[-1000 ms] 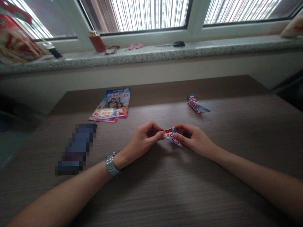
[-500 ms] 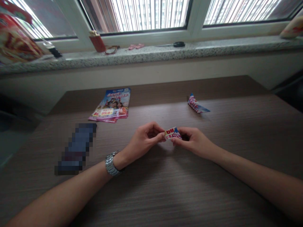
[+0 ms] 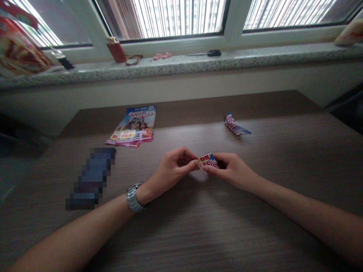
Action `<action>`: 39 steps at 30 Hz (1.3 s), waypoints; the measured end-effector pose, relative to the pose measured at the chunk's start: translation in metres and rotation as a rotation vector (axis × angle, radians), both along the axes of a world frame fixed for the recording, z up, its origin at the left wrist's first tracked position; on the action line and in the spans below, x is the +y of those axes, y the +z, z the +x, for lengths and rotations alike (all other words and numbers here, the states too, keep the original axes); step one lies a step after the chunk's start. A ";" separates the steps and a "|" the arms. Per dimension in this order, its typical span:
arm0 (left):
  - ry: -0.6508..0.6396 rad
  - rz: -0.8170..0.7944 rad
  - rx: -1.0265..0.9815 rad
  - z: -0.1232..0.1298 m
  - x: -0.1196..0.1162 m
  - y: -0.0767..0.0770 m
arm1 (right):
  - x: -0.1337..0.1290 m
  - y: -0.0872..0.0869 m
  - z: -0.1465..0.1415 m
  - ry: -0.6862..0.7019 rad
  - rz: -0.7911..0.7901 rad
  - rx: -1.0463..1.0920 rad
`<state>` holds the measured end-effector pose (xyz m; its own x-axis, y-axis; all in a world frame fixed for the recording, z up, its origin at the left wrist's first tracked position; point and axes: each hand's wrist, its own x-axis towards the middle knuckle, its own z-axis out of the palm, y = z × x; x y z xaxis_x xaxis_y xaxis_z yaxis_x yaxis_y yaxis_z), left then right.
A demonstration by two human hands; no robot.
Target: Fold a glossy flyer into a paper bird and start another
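A small folded piece of printed paper [image 3: 208, 160], coloured red, white, yellow and blue, is held above the table between my two hands. My left hand [image 3: 176, 164] pinches its left end between thumb and fingers; a metal watch [image 3: 133, 197] is on that wrist. At the right end, my right hand [image 3: 231, 169] grips the paper, its thumb lying along the near edge. Farther back on the right stands a folded paper piece [image 3: 235, 125] with a similar print. The undersides of the fingers are hidden.
A stack of printed flyers [image 3: 136, 126] lies at the table's back left, with a pixelated dark phone-like object [image 3: 93, 177] nearer. Behind the table [image 3: 181, 234], the stone windowsill [image 3: 181, 67] bears a red case [image 3: 117, 52], pink items [image 3: 162, 56] and black-handled scissors [image 3: 214, 53].
My right thumb has shifted slightly left along the near edge of the folded paper. Both hands keep their hold, and the paper is tilted a little differently.
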<state>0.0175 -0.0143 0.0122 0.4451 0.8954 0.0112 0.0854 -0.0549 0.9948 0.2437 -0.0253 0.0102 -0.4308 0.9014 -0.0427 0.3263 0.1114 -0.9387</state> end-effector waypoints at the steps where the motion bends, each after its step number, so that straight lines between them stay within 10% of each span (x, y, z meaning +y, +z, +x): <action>1: -0.007 0.000 0.004 0.000 0.000 0.000 | 0.000 -0.001 0.000 -0.001 -0.001 -0.009; 39: -0.141 0.032 0.086 -0.001 0.000 0.000 | 0.002 -0.006 0.005 0.010 0.068 -0.083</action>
<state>0.0167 -0.0143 0.0118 0.5665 0.8241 -0.0051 0.1591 -0.1033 0.9818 0.2492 -0.0230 0.0042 -0.4374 0.8991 -0.0180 0.4012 0.1772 -0.8987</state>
